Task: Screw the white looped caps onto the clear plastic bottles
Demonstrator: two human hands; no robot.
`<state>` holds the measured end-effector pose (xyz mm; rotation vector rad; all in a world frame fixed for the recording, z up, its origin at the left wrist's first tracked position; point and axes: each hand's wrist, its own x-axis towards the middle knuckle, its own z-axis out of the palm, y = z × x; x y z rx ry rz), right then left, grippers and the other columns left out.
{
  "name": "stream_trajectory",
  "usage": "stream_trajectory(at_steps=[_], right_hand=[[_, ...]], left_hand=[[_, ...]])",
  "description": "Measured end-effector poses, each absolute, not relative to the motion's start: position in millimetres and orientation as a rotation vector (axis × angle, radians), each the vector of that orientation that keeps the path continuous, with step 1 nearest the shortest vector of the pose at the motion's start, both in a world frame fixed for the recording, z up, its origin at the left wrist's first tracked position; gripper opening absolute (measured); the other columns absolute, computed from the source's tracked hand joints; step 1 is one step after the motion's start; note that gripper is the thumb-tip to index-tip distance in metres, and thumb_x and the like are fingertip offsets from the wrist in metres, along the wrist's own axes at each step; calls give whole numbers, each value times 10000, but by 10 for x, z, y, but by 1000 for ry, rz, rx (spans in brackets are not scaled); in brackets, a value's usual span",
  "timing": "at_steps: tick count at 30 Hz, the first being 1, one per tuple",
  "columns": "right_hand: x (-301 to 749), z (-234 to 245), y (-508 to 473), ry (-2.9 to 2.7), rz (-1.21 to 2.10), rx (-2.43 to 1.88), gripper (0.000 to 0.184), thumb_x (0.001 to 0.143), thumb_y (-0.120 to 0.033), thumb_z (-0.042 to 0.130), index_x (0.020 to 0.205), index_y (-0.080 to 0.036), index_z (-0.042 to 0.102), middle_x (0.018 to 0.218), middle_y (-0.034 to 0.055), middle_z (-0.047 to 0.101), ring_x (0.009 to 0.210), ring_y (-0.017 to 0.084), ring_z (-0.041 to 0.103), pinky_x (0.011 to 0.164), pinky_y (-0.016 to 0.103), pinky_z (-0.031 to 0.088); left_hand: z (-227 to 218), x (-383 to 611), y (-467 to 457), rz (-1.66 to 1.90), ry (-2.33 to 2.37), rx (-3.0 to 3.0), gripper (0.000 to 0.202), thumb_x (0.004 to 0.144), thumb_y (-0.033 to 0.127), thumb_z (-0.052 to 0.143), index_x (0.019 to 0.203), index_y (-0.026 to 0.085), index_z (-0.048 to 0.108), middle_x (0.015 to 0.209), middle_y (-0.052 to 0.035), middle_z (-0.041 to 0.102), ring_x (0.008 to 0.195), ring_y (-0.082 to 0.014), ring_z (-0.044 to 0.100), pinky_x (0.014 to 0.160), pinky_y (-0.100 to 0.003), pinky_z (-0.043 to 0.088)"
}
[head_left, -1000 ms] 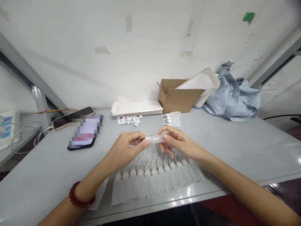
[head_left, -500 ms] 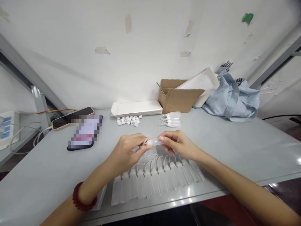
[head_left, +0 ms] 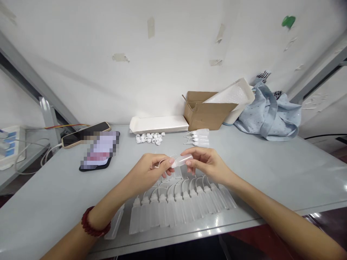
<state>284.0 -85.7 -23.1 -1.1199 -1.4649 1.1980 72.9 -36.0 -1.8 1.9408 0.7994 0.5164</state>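
Between my hands lies a small translucent squeeze bottle [head_left: 183, 160], held roughly sideways above the table. My left hand [head_left: 156, 167] pinches its white cap end, from which a thin curved tube or strap sticks out to the left. The fingers of my right hand [head_left: 207, 162] close around the bottle's body near its base. Below them, a row of similar bottles [head_left: 179, 209] lies side by side, with thin curved strips at their tops. One more bottle [head_left: 115, 224] rests near my left forearm. Loose white caps [head_left: 149, 138] are grouped behind my left hand.
Several capped bottles [head_left: 200, 138] lie in front of an open cardboard box [head_left: 211, 115]. A stack of white padded envelopes [head_left: 159, 124] stands against the wall. Two phones [head_left: 100, 151] are at the left, a power strip [head_left: 11, 144] beyond them. A blue cloth bag [head_left: 271, 115] sits at the back right.
The bottle in my hands has tilted, its base end rising, and my grip on both ends has shifted. My left thumb now presses on the cap end. The view has moved slightly.
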Motion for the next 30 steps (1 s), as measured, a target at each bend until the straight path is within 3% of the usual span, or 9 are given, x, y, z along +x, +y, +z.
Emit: stream_trajectory(at_steps=[7,13,19,25,30], right_hand=[[2823,-219,-855,-1459,1154,-1083,216,780,-301,701,956,-184,656,654,-24,602,581,115,593,551,267,498],[2831,-209,-872,-1547,1152,-1156,203,820,-326,655,959,-178,653,631,-32,544,536,96,509,513,245,405],[2830,-231,-870,-1584,1120,-1184,242,853,-385,613,919,-155,651,639,-20,538,512,83,429,472,228,332],[2796,-222,-889,-1485,1194,-1196,276,832,-422,635,877,-150,638,602,-31,520,475,77,438,462,227,351],[2757,-218,-898,-1426,1238,-1199,308,815,-452,645,838,-145,625,572,-39,512,445,73,441,440,222,363]], left_hand=[[32,728,-360,405,776,1901,385,927,392,462,699,155,662,710,-22,681,588,-113,611,585,-218,502],[24,727,-396,354,785,2024,385,929,368,451,639,159,593,596,12,583,568,-110,550,542,-210,420],[-124,741,-404,655,663,2520,349,912,246,485,573,162,480,536,40,410,511,-94,354,504,-233,293],[-187,731,-393,841,584,2728,262,930,214,478,710,146,604,563,9,511,510,-110,402,495,-237,319],[-221,701,-394,838,588,2856,285,939,207,459,709,147,617,579,-12,564,527,-125,464,514,-244,361]])
